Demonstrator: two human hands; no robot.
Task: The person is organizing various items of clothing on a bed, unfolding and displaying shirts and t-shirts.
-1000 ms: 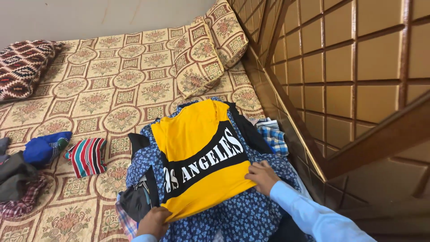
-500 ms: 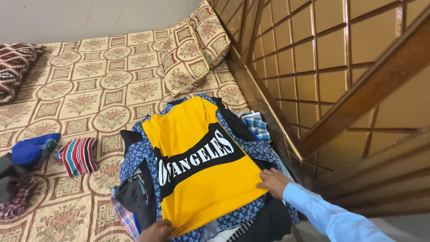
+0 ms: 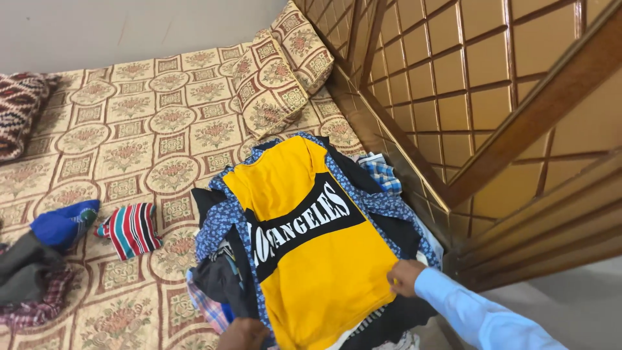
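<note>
Soft, even daylight is filling the room; shadows are staying faint, the wooden panels (image 3: 492,71) are glinting, and edges are bending slightly.

Yellow shirt (image 3: 304,246) now spread flat; right hand (image 3: 406,277) moved to hem corner

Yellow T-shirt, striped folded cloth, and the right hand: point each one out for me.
yellow T-shirt (image 3: 324,272), head view, on the plain yellow lower half below the black band.
striped folded cloth (image 3: 131,229), head view, on its middle stripes.
right hand (image 3: 407,277), head view, on the back of the hand at the shirt's edge.
</note>
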